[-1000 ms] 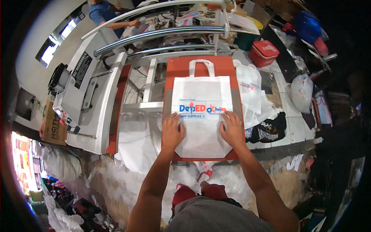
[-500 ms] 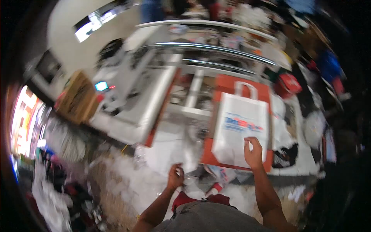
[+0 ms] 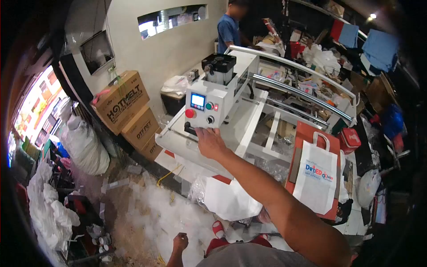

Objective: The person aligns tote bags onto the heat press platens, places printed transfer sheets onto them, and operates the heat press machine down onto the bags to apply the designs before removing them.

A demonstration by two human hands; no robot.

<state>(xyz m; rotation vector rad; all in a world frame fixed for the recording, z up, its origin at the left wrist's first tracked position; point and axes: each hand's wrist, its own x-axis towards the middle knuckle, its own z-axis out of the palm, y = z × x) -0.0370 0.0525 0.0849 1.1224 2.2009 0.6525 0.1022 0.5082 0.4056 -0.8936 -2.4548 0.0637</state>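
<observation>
My right hand point(image 3: 210, 141) reaches across to a white heat press point(image 3: 224, 95) and is closed around the black handle point(image 3: 190, 129) below its control panel. The panel has a lit screen point(image 3: 198, 100) and a red button point(image 3: 190, 113). Low in front of my body hangs my left hand point(image 3: 180, 241), fingers curled in, with nothing visible in them. A white paper-like bag point(image 3: 315, 178) with looped handles and blue and red print lies flat on the red platen point(image 3: 305, 130) at the right.
Stacked cartons point(image 3: 122, 104) stand left of the press. Metal rails point(image 3: 302, 99) cross behind the platen. A red box point(image 3: 349, 140) sits beside it. Full white sacks point(image 3: 84, 144) line the left side. A person in a blue shirt point(image 3: 225, 29) stands at the back.
My view has turned left. My right hand has gone from above the printed bag to the press handle. My left hand has dropped lower, nearer my body.
</observation>
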